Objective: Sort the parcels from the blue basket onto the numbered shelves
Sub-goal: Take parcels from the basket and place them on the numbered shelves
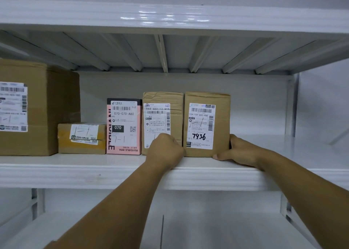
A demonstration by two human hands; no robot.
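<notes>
Both hands hold the brown parcel point(221, 124) upright at the front edge of the white shelf point(75, 171).
Its label faces outward, printed "15H-159-A05-PDD" and handwritten "7936"; its long axis is vertical. The left hand point(165, 150) has its fingers curled tight against the parcel's lower left corner. The right hand point(239, 150) wraps the right side, thumb lying along the bottom front edge. Touching it on the left stands a cardboard parcel point(162, 97) marked "502 602-12 815", then a pink box point(111, 135) reading "INVISIBLE BRA" and "070-070-A80". A small flat carton point(64, 145) and a large carton point(47, 107) sit towards the left end.
</notes>
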